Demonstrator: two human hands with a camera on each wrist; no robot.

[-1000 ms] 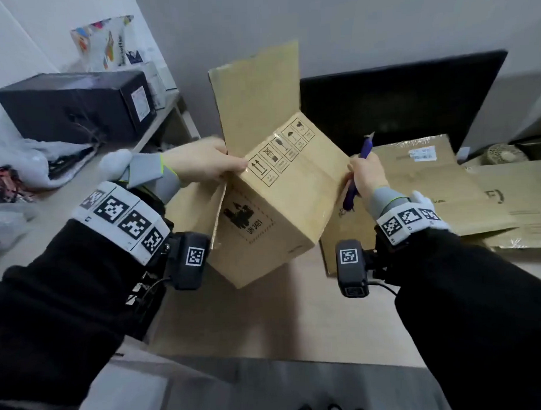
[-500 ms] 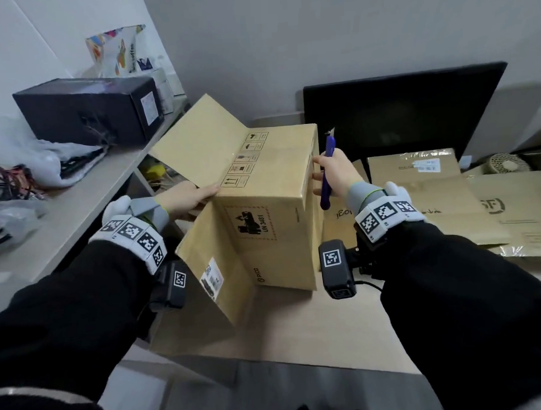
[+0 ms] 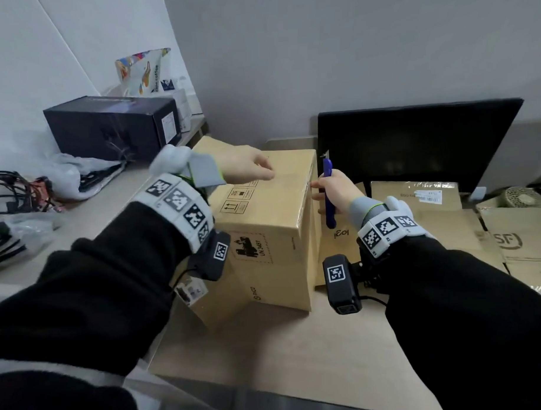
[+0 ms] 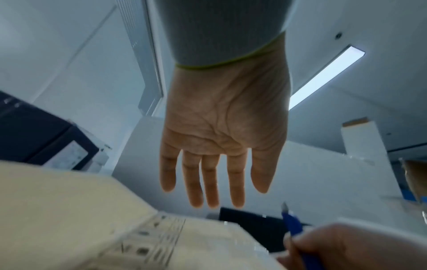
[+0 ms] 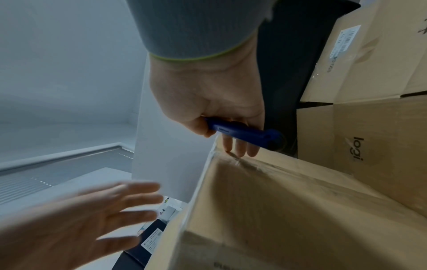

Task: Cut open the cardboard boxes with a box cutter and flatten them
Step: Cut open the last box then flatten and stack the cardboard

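Box [image 3: 263,223] stands on counter [image 3: 299,357], centre. Judged light, stiff, hollow; taped top seam, best steadied from above. Left hand [image 3: 246,169] at 11 o'clock, fingers straight over top. Right hand [image 3: 333,193] at 3 o'clock, grip holding cutter [image 3: 328,184], blade up.

Black sleeves [image 3: 82,288], grey green-edged cuffs [image 4: 221,32], tag-marked white wristbands [image 3: 178,205]

A black monitor [image 3: 414,144] stands at the table's [image 3: 299,351] far edge against a grey wall. On a side shelf [image 3: 88,208] to the left sit a dark carton [image 3: 113,127], tangled cables [image 3: 14,192], a plastic bag [image 3: 78,171] and a colourful bag [image 3: 142,71].
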